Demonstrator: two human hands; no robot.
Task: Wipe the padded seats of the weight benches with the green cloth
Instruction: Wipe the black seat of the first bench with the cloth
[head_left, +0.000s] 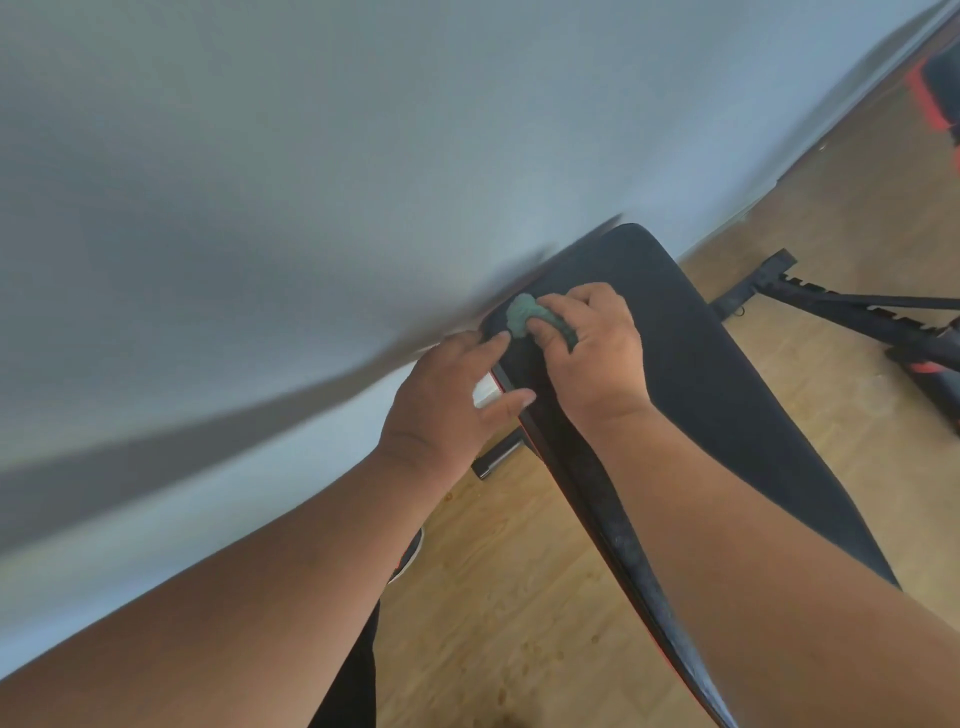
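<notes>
A long black padded bench pad (727, 395) runs from the lower middle up toward the wall. My right hand (592, 348) presses a bunched green cloth (524, 314) onto the pad near its far left corner. My left hand (447, 405) rests against the pad's left edge, thumb and fingers around the side with the red trim. Part of the cloth is hidden under my right fingers.
A pale wall (311, 182) stands right behind the bench's far end. The black metal bench frame (831, 306) lies on the wooden floor (519, 597) at right. Another black and red bench (940, 98) sits at the top right corner.
</notes>
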